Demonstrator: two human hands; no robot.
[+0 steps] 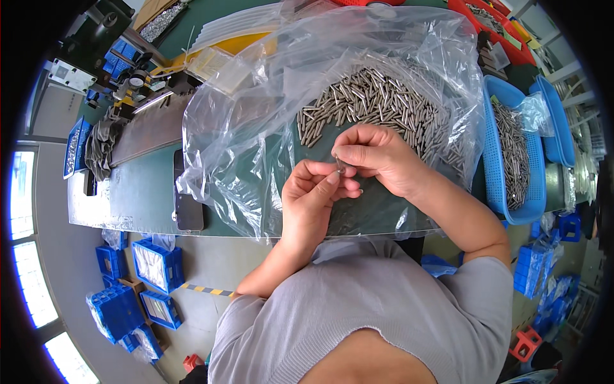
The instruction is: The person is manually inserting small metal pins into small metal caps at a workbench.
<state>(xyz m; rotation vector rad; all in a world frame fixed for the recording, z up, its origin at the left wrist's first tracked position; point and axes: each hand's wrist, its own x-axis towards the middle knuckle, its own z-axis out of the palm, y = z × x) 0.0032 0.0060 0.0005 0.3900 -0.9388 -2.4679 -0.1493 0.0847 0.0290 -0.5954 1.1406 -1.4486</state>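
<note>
Head view: seeing a phone (189,198) on the counter (141,198), then plastic (236,144). Pinching with left hand (310,197), in closed grip, a half-hidden part (339,164), likewise with right hand (384,159), near piled pins (371,96), left of a basket (493,160).

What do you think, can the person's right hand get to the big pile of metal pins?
Probably yes: the right hand is close beside the pile of metal pins, and nothing solid seems between them, though it looks busy pinching a small piece.
</note>
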